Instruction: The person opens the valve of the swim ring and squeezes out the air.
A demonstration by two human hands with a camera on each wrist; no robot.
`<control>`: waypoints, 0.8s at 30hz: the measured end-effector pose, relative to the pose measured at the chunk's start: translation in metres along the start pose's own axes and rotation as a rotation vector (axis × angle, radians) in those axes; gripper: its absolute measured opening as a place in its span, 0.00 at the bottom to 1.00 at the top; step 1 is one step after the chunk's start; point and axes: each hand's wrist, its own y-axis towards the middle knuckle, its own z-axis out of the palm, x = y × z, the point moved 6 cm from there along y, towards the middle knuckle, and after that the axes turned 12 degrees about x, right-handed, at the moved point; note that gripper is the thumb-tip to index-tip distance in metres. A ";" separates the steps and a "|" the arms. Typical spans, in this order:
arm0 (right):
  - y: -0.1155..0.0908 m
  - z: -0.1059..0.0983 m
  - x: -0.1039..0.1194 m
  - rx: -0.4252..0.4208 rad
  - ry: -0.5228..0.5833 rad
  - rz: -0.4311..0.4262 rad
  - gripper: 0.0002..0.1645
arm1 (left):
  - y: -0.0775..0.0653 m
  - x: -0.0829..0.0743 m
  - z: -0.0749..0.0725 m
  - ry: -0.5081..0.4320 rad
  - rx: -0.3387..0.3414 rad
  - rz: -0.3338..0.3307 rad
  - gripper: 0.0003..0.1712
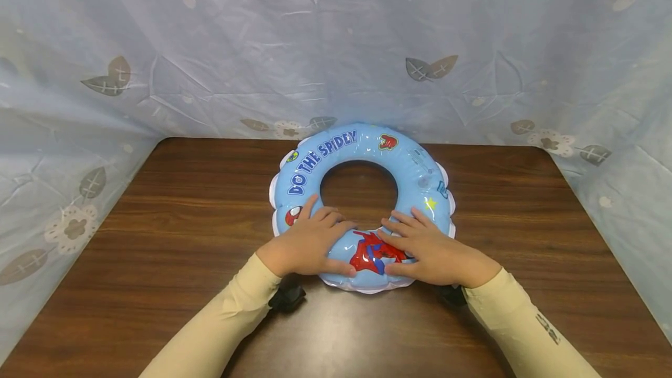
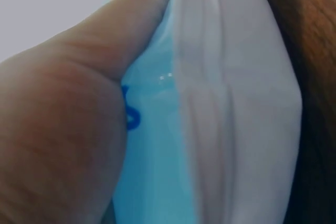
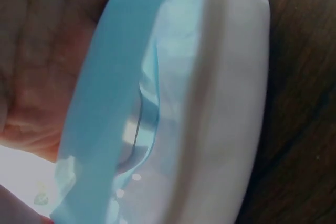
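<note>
An inflated light-blue swim ring (image 1: 367, 142) lies flat on the table, with "DO THE SPIDEY" lettering, red-and-blue figures and a white scalloped edge. My left hand (image 1: 314, 244) rests on its near-left part, fingers spread and thumb toward the middle. On the near-right part lies my right hand (image 1: 436, 254), its fingers extended over the red figure. In the left wrist view, the thumb side of the hand (image 2: 63, 124) presses against the blue surface, beside the white edge (image 2: 247, 103). The right wrist view has the palm (image 3: 42, 77) behind the ring's blue side (image 3: 113, 87).
The brown wood-grain table (image 1: 199, 209) extends around the ring on both sides. A pale curtain (image 1: 336, 45) with leaf and flower prints hangs behind the table and along both sides. A black strap (image 1: 287, 296) shows under the left wrist.
</note>
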 end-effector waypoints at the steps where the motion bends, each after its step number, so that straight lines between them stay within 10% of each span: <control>1: 0.000 0.000 0.000 0.001 0.002 -0.001 0.48 | 0.000 0.000 0.000 0.000 0.001 -0.001 0.53; 24: 0.005 0.001 0.005 0.036 -0.015 0.033 0.47 | 0.007 -0.004 0.005 0.066 0.005 -0.024 0.54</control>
